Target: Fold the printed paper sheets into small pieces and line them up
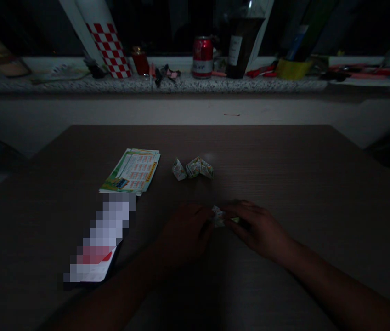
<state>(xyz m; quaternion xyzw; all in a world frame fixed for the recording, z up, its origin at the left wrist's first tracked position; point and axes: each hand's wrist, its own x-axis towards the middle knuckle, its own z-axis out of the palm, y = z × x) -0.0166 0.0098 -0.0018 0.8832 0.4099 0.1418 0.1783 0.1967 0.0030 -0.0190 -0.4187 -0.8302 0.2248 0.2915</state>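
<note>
Between my two hands, low over the dark table, is a small folded piece of printed paper (218, 217). My left hand (188, 230) has its fingers closed at the paper's left side; its fingertips are dim. On the right side, my right hand (255, 225) pinches the paper between thumb and fingers, and a greenish bit shows by the thumb. Beyond them stand several folded paper pieces, one on its own (178, 169) and a joined-looking group (199, 168). To the left lies a stack of printed paper slips (134, 171), with green and white faces.
A phone (101, 239) with a lit, blurred screen lies left of my left arm, touching or close to the slips. Along the granite sill (177, 86) behind the table (277, 156) stand a red can (202, 57), a red-and-white checked container (110, 50), a dark bag (243, 48) and a yellow holder (293, 69).
</note>
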